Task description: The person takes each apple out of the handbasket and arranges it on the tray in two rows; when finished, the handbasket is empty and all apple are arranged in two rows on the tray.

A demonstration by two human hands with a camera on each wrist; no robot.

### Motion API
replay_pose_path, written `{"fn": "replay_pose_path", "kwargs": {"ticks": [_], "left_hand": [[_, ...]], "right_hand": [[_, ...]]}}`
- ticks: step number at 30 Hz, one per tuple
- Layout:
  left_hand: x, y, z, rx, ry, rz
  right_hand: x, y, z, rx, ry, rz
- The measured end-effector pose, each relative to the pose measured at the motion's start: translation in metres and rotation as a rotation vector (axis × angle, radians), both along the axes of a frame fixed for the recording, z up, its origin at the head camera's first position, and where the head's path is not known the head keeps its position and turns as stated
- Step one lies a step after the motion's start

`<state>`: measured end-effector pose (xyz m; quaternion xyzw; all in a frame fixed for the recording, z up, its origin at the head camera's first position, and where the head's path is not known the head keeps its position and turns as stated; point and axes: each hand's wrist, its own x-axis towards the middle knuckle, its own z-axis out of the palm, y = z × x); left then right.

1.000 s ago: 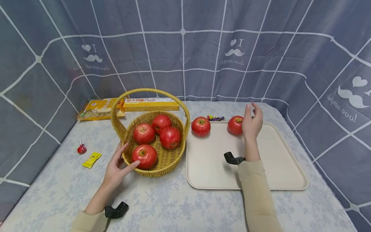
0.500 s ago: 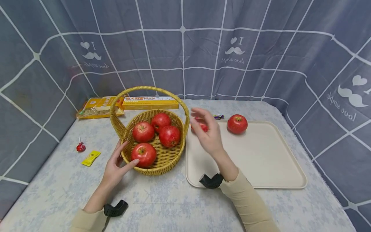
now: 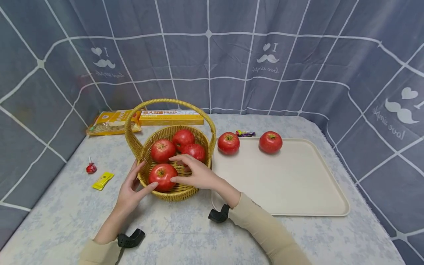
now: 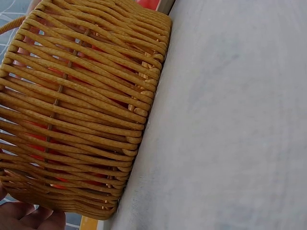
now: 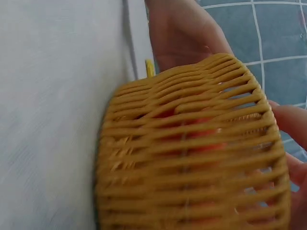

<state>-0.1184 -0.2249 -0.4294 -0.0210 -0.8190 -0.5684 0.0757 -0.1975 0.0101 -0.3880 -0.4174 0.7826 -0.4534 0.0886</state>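
The nearest apple (image 3: 163,176) lies just left of the right hand (image 3: 197,173), fingers parted; the left hand (image 3: 130,197) grips the basket's (image 3: 173,196) left edge.

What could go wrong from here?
The front apple could slip if the right hand lifts it, since that hand isn't closed around it. The basket might tip if the left hand at its side presses down. The two apples at the far edge of the tray might roll if bumped.
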Motion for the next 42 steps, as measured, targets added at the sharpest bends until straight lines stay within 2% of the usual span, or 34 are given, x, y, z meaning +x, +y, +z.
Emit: {"fn": "replay_pose_path", "kwargs": {"ticks": [6,11,16,19,24,27,29,34,38,42], "left_hand": [[0.000,0.000,0.001,-0.001,-0.010,0.000],[0.000,0.001,0.002,0.001,-0.013,-0.001],[0.000,0.000,0.003,-0.003,-0.009,0.003],[0.000,0.000,0.004,-0.006,-0.009,0.002],[0.001,-0.001,0.004,0.000,0.005,-0.004],[0.002,0.000,0.002,0.006,0.021,-0.013],[0.001,0.001,0.001,0.003,0.024,-0.020],[0.001,0.001,0.000,0.000,0.024,-0.019],[0.001,0.000,0.001,0.010,0.028,-0.023],[0.002,0.000,0.001,0.007,0.029,-0.024]], "right_hand": [[-0.011,-0.021,0.000,0.130,0.044,0.043],[-0.020,-0.030,-0.002,0.235,0.021,0.127],[-0.024,-0.037,-0.004,0.264,-0.007,0.196],[-0.023,-0.040,-0.004,0.263,0.027,0.181],[-0.015,-0.036,-0.002,0.284,0.205,0.058],[-0.010,-0.029,0.003,0.234,0.265,-0.003],[-0.006,-0.020,0.010,0.177,0.266,-0.029],[0.004,0.011,0.049,0.017,0.229,-0.086],[0.014,0.050,0.080,-0.198,0.193,-0.133],[0.014,0.095,0.095,-0.352,0.244,-0.269]]}}
